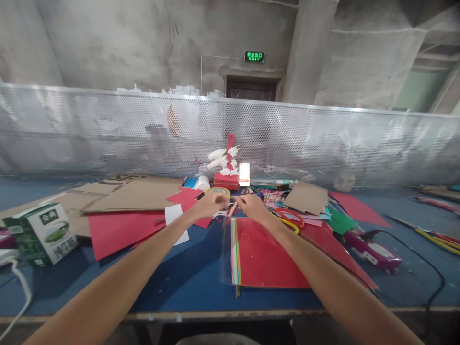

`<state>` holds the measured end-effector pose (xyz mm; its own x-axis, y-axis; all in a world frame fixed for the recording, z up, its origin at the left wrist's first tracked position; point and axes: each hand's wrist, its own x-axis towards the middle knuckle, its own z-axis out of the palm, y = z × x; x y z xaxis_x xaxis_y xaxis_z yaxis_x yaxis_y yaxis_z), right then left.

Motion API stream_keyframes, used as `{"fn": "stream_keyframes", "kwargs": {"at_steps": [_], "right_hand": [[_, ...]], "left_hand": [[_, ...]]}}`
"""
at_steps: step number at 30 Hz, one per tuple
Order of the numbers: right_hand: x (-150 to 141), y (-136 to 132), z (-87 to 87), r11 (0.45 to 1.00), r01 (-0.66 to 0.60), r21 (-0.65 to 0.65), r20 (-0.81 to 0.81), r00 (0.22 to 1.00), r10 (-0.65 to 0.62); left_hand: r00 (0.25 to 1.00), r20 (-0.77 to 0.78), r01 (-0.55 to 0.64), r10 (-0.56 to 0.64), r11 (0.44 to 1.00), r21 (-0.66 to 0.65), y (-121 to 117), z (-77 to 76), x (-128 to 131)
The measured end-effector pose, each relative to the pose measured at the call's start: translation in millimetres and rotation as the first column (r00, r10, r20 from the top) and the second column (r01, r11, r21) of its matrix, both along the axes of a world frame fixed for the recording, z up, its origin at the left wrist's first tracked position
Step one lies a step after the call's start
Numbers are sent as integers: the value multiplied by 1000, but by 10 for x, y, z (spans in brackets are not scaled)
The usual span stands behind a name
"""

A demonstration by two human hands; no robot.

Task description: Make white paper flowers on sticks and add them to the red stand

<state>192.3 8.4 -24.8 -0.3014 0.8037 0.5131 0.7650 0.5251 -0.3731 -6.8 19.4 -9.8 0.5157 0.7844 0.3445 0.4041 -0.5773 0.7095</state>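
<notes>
Both arms reach forward over the blue table, and the hands are close together at its middle. My left hand [211,205] has its fingers curled in at a yellowish roll of tape [223,190]; whether it grips the roll or something smaller I cannot tell. My right hand [251,206] is pinched, its fingertips on something too small to name. Thin white strips [220,214] and red scraps lie below the fingers. Behind the hands stands a red paper piece with a hooked top [230,141], white flowers [217,154] and a red box base [225,180].
To the left are cardboard sheets [132,194], red paper [122,232] and a green-and-white milk carton [53,235]. A pack of coloured paper [269,254] lies in front of my right hand. Scissors [289,221], a purple power strip [373,251] and its black cable are further right.
</notes>
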Motion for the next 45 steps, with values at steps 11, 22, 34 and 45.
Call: {"fn": "stream_keyframes", "kwargs": {"at_steps": [11,22,34,45], "right_hand": [[79,25,7,995,-71,-68,8,997,72],[94,-8,41,996,-39,-75,41,998,42],[137,47,24,998,-47,-43,75,996,51],[114,-10,57,998,-53,-43,78,995,56]], "left_hand": [[936,-307,-123,173,977,175,105,-21,-184],[761,-514,-281,395,916,287,150,-87,-210],[841,-451,-207,298,948,240,192,-23,-346],[775,-519,-254,359,930,265,132,-67,-242]]}}
